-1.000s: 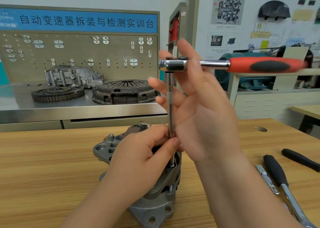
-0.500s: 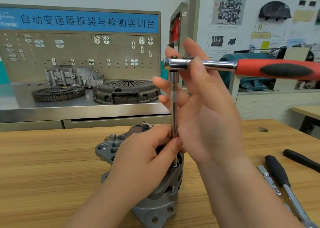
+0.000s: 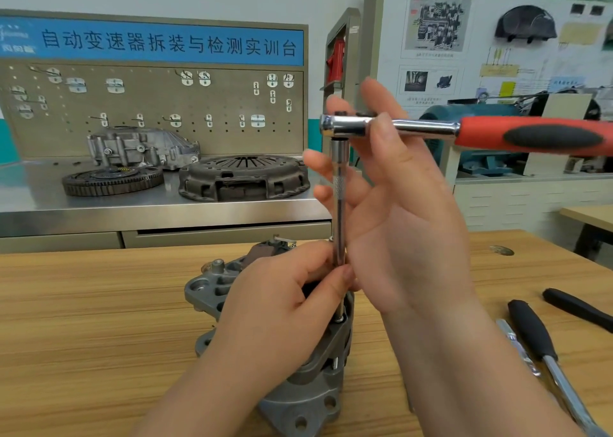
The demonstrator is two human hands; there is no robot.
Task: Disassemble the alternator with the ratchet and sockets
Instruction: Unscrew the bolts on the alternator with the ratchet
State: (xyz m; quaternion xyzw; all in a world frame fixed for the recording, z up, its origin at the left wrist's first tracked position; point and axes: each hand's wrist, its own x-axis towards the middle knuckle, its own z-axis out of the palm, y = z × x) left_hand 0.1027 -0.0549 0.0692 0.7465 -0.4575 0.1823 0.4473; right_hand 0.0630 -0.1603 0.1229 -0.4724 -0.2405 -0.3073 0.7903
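The grey alternator (image 3: pixel 298 400) stands on the wooden table (image 3: pixel 83 320), one mounting ear (image 3: pixel 205 287) showing to its left. A chrome extension bar (image 3: pixel 339 204) rises upright from a bolt on its top housing to the ratchet (image 3: pixel 530 134), whose red and black handle points right. My left hand (image 3: pixel 278 310) lies over the alternator and pinches the bar's lower end between thumb and fingers. My right hand (image 3: pixel 404 224) is raised behind the bar, thumb and fingertips pinching the ratchet's head. The socket at the bolt is mostly hidden.
Two black-handled tools (image 3: pixel 530 330) (image 3: pixel 577 307) and a chrome piece (image 3: pixel 514 343) lie on the table at right. Behind, a steel bench carries a clutch cover (image 3: pixel 242 174), a flywheel (image 3: pixel 112 179) and a housing (image 3: pixel 139 148) below a pegboard.
The ratchet and both hands sit slightly further right in the view, and the handle has shifted a little to the right. Both grips look the same.
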